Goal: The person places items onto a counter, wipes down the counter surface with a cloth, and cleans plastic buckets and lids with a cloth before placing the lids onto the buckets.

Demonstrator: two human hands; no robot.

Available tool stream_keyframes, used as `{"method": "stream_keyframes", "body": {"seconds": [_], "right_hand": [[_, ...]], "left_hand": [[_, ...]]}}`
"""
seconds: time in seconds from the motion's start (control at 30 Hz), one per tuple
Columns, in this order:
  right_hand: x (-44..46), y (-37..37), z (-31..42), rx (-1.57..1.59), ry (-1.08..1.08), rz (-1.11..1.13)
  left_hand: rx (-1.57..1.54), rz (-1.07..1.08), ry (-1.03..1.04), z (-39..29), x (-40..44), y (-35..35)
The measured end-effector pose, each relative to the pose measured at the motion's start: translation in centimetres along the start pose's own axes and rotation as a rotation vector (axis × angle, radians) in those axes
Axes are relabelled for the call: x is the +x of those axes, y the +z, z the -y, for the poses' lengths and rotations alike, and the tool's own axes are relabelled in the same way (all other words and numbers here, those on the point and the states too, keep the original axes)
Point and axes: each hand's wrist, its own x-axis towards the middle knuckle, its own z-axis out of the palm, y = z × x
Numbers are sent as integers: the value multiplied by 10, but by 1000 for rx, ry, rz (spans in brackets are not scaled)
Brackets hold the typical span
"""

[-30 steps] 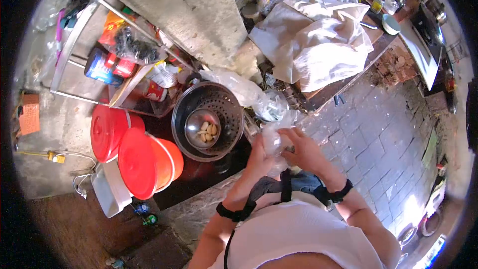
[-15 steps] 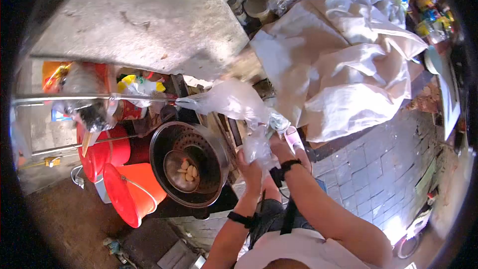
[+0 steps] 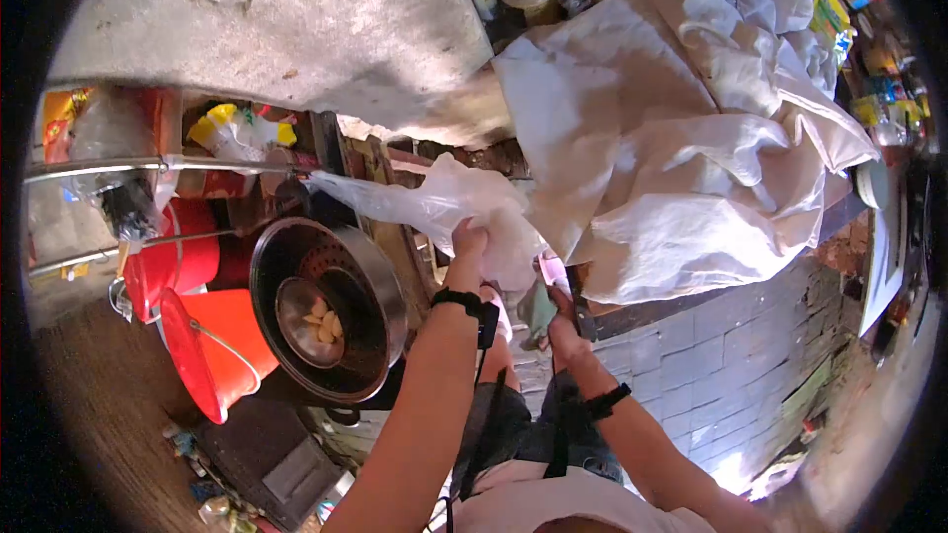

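A whitish plastic bag (image 3: pixel 506 242) hangs from the end of a metal rail, its neck stretched to the left. My left hand (image 3: pixel 470 245) is at the bag's near side, fingers closed on the plastic and partly hidden by it. Lower and to the right, my right hand (image 3: pixel 565 334) is curled beside a greyish-green thing (image 3: pixel 540 313), too unclear to name. To the left, a metal bowl (image 3: pixel 298 343) with pale peeled pieces (image 3: pixel 324 321) sits inside a large perforated steel pot (image 3: pixel 380 266).
An orange-red bucket (image 3: pixel 242 341) and a red bucket (image 3: pixel 188 257) stand left of the pot. The metal rail (image 3: pixel 197 164) crosses above them. A large pale cloth (image 3: pixel 671 158) covers things at the right. Grey paving (image 3: pixel 711 336) lies below it.
My hands, close together at a clear crumpled plastic bag before, are now apart. The left is up on the hanging bag, the right lower down. The whole view has shifted.
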Motion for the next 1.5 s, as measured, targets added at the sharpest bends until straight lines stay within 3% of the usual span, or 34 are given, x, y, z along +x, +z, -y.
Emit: {"method": "stream_keyframes", "body": {"seconds": [0.07,0.13,0.17,0.27,0.33,0.4,0.43,0.47,0.5,0.57,0.6,0.63,0.7,0.77,0.8,0.87,0.9,0.97,1.0,1.03,1.07,1.17,1.2,1.23,1.3,1.33,1.37,1.4,1.5], "right_hand": [[17,-1,-37,133,-33,-43],[28,-2,-47,235,-42,-29],[29,1,-30,29,2,-74],[39,5,-27,-236,-3,-45],[7,21,35,53,196,-107],[7,15,23,181,282,-134],[21,-3,-31,-76,-20,-84],[14,-7,-27,-42,16,-14],[7,-10,-22,-11,55,56],[14,-17,-29,70,101,144],[17,-12,-27,206,110,170],[20,-6,-23,343,124,194],[12,-5,-11,224,135,224],[1,-10,-8,-119,-61,231],[-10,-6,2,-122,-227,240],[-13,-14,2,-274,-184,280],[-7,-23,-8,-493,-288,250],[-18,-28,-3,-779,-387,204],[-29,-27,2,-788,-439,224],[-30,-32,0,-896,-656,287],[-32,-32,-3,-901,-690,282],[-81,-5,9,-848,-290,297],[-98,1,3,-874,-308,276],[-109,5,-3,-797,-415,380],[-139,37,-16,-494,-386,503],[-173,72,-16,-337,-219,532],[-208,107,-15,-180,-54,533],[-232,132,-21,-185,-61,533],[-264,185,-35,-156,65,672]], "left_hand": [[-36,-103,-23,35,25,1],[-361,-8,-80,71,60,-1],[-363,-13,-79,67,58,-5],[-40,-354,260,21,32,-24],[170,-579,474,-20,4,-31],[258,-700,574,-48,-20,-33],[723,-420,429,-58,-35,-33],[1162,-111,248,-57,-45,-33],[1192,7,103,-52,-51,-27],[1869,90,54,-23,-26,-2],[1311,-147,206,-39,-64,-3],[1613,-253,331,-18,-51,9],[1324,-378,506,-54,-125,-5],[1217,-294,789,-56,-174,-31],[1103,-185,934,-65,-202,-50],[848,122,974,-78,-257,-94],[761,221,1016,-82,-283,-123],[531,81,1165,-102,-336,-201],[527,-142,1262,-108,-356,-246],[428,-432,1384,-92,-346,-283],[462,-710,1445,-89,-343,-329],[334,-1336,986,-63,-325,-455],[329,-1437,841,-48,-306,-491],[232,-1347,670,-35,-287,-521],[217,-853,554,-16,-247,-573],[160,-621,488,-17,-245,-589],[-114,-528,419,-26,-256,-578],[-381,-430,349,-35,-263,-570],[-464,-106,331,-27,-269,-562]]}}
